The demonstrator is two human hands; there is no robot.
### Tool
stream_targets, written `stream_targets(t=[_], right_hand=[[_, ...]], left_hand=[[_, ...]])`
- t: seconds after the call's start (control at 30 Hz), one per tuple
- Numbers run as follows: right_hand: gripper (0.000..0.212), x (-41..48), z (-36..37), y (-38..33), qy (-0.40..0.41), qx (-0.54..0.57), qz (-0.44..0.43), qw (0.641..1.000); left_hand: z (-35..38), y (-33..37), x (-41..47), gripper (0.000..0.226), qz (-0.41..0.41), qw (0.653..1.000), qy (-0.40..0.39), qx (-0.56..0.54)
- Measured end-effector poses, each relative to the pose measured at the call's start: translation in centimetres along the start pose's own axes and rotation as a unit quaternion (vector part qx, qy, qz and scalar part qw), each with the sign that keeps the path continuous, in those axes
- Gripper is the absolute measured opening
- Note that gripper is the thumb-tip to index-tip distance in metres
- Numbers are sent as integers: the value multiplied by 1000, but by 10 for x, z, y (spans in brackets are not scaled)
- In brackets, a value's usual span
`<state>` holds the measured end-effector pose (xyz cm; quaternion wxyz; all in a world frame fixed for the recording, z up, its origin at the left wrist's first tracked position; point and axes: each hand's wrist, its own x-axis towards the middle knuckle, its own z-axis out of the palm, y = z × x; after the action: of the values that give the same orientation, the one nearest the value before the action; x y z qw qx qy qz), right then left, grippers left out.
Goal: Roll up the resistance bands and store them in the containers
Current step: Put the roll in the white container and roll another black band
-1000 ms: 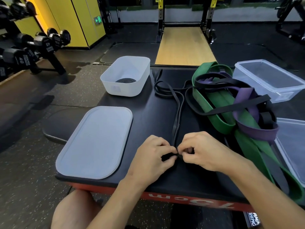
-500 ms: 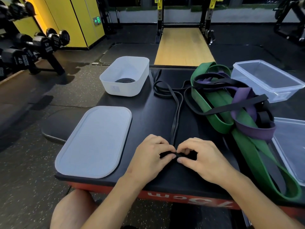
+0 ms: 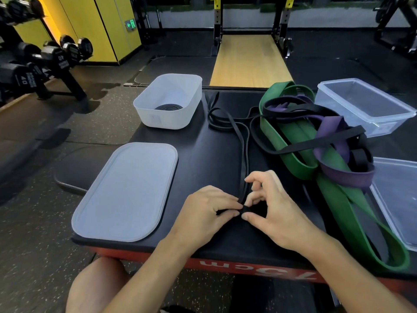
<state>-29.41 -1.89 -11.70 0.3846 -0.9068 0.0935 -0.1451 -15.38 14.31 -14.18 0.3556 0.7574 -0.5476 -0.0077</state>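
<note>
Black rubber, skinny strip, that's what's in hand right now. My left hand [image 3: 207,214] has its fingers curled, thumb and forefinger nipping the near end of the black band [image 3: 245,154]. My right hand [image 3: 276,213] meets it from the other side, thumb and first finger pinching the same spot, the other fingers lifted off and fanned. Between the two pinches there's a tiny tight roll [image 3: 244,209], barely begun by the look of it.

The bit that matters for the next move: the band's doubled length runs pretty much straight away from me, from the fingertips toward the far edge of the bench top [image 3: 203,159]. Up there it wanders into loose loops just beside the white tub [image 3: 176,120]. So the long axis is dead ahead and both hands are equally near, one either side of it. I reckon rolling means walking the roll forward along that line, away from my body, keeping the two strands stacked so it doesn't cone out.

Further out, the tub has one coiled band [image 3: 168,107] in it and its lid [image 3: 126,190] lies flat to my left. To the right sits the green, purple and black tangle [image 3: 300,141] with a clear box [image 3: 338,118] behind it.
</note>
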Motion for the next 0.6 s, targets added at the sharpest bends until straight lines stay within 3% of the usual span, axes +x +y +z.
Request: stream_targets(t=[0.27,0.37,0.47,0.6], right_hand=[[67,4,-5,-1,-37,-44,-32,998],[55,0,-3,5,15,-33,-8,999],[28,-5,1,8,72,-73,8,995],[14,-7,7,9,78,-83,36,993]], left_hand=[[3,4,-2,22,37,998,-12,56],[4,5,-1,22,27,998,-6,53],[4,5,1,27,24,999,-9,45],[2,5,1,29,13,999,-23,32]])
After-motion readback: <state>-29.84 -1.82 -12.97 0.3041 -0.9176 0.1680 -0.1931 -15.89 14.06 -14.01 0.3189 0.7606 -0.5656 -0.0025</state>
